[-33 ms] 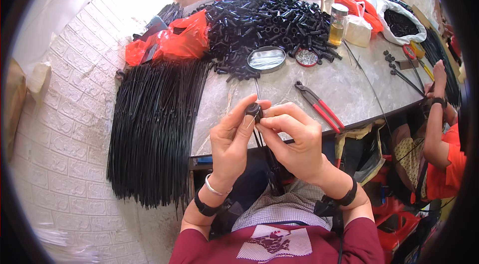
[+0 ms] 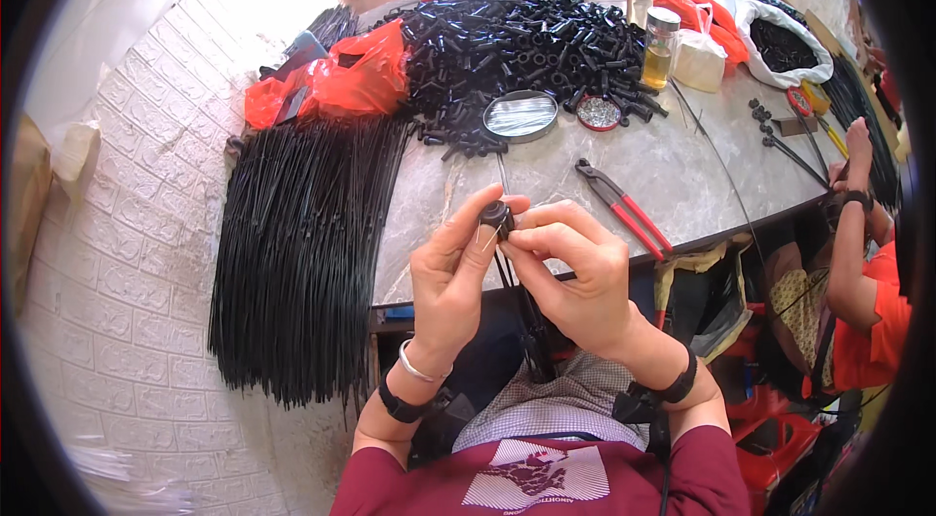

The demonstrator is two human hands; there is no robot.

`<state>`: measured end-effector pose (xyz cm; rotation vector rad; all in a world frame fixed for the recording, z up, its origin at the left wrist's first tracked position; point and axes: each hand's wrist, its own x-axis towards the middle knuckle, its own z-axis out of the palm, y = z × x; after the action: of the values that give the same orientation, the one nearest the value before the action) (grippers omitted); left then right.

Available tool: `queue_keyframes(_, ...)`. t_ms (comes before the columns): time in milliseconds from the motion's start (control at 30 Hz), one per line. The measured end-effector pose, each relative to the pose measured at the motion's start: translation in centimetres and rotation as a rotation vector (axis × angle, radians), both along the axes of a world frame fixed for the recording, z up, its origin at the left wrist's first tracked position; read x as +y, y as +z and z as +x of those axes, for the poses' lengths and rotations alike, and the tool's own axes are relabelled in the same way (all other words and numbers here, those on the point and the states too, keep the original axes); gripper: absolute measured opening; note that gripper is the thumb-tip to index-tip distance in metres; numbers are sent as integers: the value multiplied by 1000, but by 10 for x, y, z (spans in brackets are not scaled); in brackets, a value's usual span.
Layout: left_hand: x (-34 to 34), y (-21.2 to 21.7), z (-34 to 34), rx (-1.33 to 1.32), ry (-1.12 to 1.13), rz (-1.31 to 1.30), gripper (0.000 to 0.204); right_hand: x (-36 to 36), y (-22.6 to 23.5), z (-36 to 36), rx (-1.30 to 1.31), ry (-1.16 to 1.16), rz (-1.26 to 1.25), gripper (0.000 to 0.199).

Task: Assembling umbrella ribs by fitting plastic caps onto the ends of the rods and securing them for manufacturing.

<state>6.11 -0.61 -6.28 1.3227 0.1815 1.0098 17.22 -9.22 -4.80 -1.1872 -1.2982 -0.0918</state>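
Above the near table edge, my left hand (image 2: 451,272) pinches a short black tubular fitting (image 2: 496,213) between thumb and fingers. A thin pale wire or pin shows by the left thumb. My right hand (image 2: 585,267) is closed in a pinch against the fitting's lower right side; what lies between its fingertips is hidden. Dark thin rods (image 2: 532,336) run from below the fitting down toward my lap. Red-handled pincers (image 2: 624,207) lie on the table to the right of my hands. Beyond them sit a round tin (image 2: 524,139) of silver pins and a small red tin (image 2: 599,129) of small metal pieces.
A big heap of black fittings (image 2: 526,38) covers the table's middle. Long black rods (image 2: 302,263) hang over the left edge beside a red plastic bag (image 2: 366,77). Jars (image 2: 660,53) and a white sack (image 2: 827,70) stand right. A co-worker's arm (image 2: 851,263) is at right.
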Motion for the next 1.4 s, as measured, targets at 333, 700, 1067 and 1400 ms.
queue_keyframes(333, -13, 0, 5, 104, 206, 128, 35, 9, -7, -2, -308, -270, 92, 14)
queue_keyframes(700, 17, 3, -15, 147, 12, 166, 42, -10, -19, 12, 263, 233, -87, 27)
queue_keyframes(1067, 28, 11, -3, 165, -218, 231, 45, -15, -26, 2, 442, 266, -135, 31)
queue_keyframes(1400, 34, 13, 1, 198, -205, 299, 32, -13, -26, -4, 547, 249, -148, 20)
